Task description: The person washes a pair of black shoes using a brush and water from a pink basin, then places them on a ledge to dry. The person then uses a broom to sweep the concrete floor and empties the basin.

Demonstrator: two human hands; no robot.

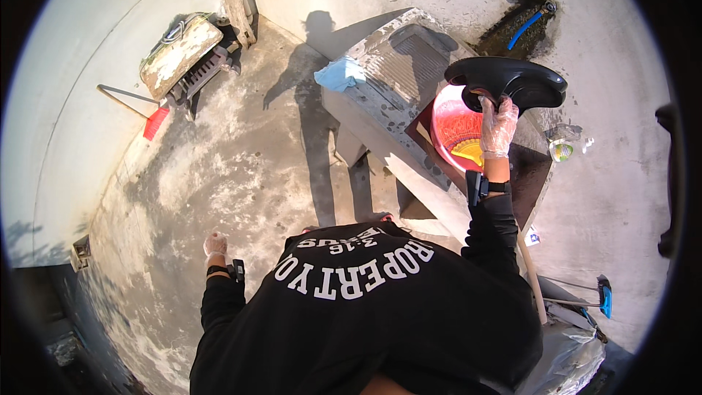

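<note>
My right hand, in a clear plastic glove, grips the lower edge of a glossy black moulded plastic piece; which object it belongs to I cannot tell. Below it, a pink basin stands in the well of a concrete wash sink and holds a yellow scalloped item. The sink's ribbed washboard looks wet. A light blue cloth lies over its far left corner. My left hand, also gloved, hangs low at the left over the concrete floor, away from any object; its fingers are too small to read.
A blue hose hangs from a wall tap behind the sink. A bottle stands right of the basin. A red broom and a worn slab are at upper left. A blue brush and plastic sheeting lie at lower right.
</note>
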